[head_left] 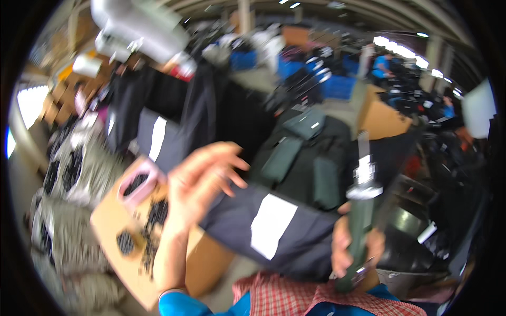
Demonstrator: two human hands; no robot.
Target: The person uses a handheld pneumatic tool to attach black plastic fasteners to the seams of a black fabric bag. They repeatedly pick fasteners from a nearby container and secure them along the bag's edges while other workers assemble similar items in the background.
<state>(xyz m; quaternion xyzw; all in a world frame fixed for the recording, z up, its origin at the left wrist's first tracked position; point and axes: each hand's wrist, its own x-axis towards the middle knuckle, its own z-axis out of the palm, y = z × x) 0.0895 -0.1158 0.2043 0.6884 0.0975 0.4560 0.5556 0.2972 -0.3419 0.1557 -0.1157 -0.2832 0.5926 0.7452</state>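
A dark green tool with a smooth, rounded body is grasped in the right hand, fingers wrapped about it; its shiny metal end is pointed upward, blurred. It is held over the right end of a dark fabric panel, to which a crisp white rectangle is fixed or laid; which cannot be told. The left hand is raised near the panel's left end, its fingers released, parted and loosely curled. By the upper corner of a flat tan board, an oval pink container is set, filled with black pieces. Small black parts are scattered toward the board's right edge, and a rounded black cluster is placed nearer its left edge. Beyond the panel, grey-green padded pieces are spread on black cloth.
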